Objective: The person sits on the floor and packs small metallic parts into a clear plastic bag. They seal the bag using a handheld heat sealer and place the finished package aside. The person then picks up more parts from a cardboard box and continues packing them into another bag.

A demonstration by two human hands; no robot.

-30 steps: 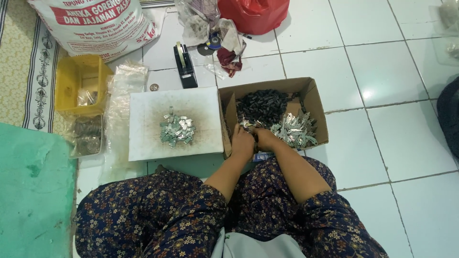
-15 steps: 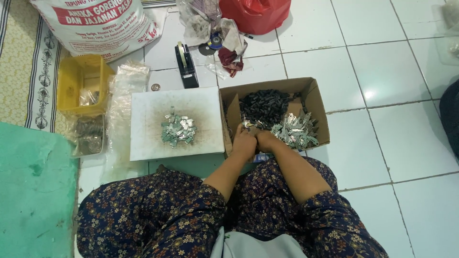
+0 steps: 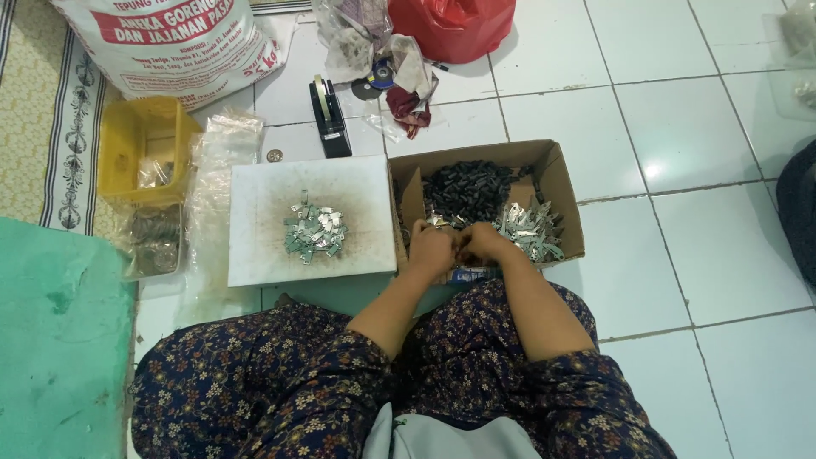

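Both hands meet at the near edge of an open cardboard box (image 3: 557, 174) that sits on the white tiled floor (image 3: 671, 136) in front of the seated person. The left hand (image 3: 432, 246) and right hand (image 3: 483, 242) are pressed together, fingers curled round something small; what they hold is hidden, so I cannot tell the grip. The box lies with its long axis across the view, left to right, flaps open upward. Inside, a heap of small dark pieces (image 3: 469, 187) fills the far part and a pile of thin silvery metal pieces (image 3: 531, 228) lies at the right, just beside the right hand. Left of the box, touching it, a white board (image 3: 255, 246) carries a small mound of like metal pieces (image 3: 314, 231)
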